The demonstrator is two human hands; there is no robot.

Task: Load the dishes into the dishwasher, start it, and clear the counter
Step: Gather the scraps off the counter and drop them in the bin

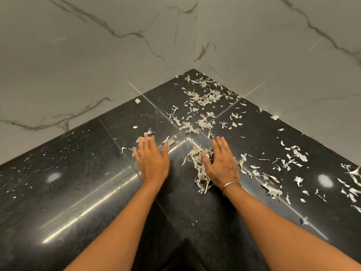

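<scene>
2 grey-veined marble walls (pixel 97 55) meet in a corner, and the black polished surface (pixel 58 182) runs out from that corner toward me. Pale, dry peel scraps (pixel 205 96) lie strewn over it, thickest just in front of the corner and trailing off to the right of it along the wall. A small heap of scraps (pixel 197 159) sits nearer me than the corner, touching the thumb side of my right grip (pixel 222 163). My left grip (pixel 151 161) lies left of that heap, its fingertips among a few loose bits. Both grips are released, palms down with fingers straight, grasping nothing. A thin metal bangle (pixel 231 185) circles my right wrist.
</scene>
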